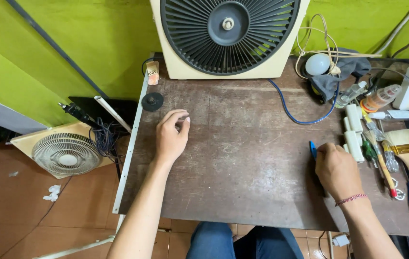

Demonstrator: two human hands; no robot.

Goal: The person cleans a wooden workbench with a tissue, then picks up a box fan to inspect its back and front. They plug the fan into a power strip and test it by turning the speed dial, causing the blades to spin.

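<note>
- Resting on the worn brown desk [243, 158], both hands are in play: the left hand [171, 136] is curled narrow, thumb and fingertips pinched over something small I cannot make out.
- Right hand [336, 170] is closed around a blue-handled tool [313, 149], only its blue tip showing above the knuckles, near the desk's right side.
- Just up-left of the left hand, a small black round knob [152, 101] lies near the desk's corner.
- Right of the right hand, a clutter of tools: a paintbrush [404, 151], screwdrivers [384, 165], white plastic pieces [354, 132].
- At the back edge stands a cream box fan [228, 36] with a dark grille, a blue cable [295, 112] looping from it.
- Behind, a lime-green wall [89, 43]; down left, a second small fan [65, 153] on the reddish tiled floor [27, 216].
</note>
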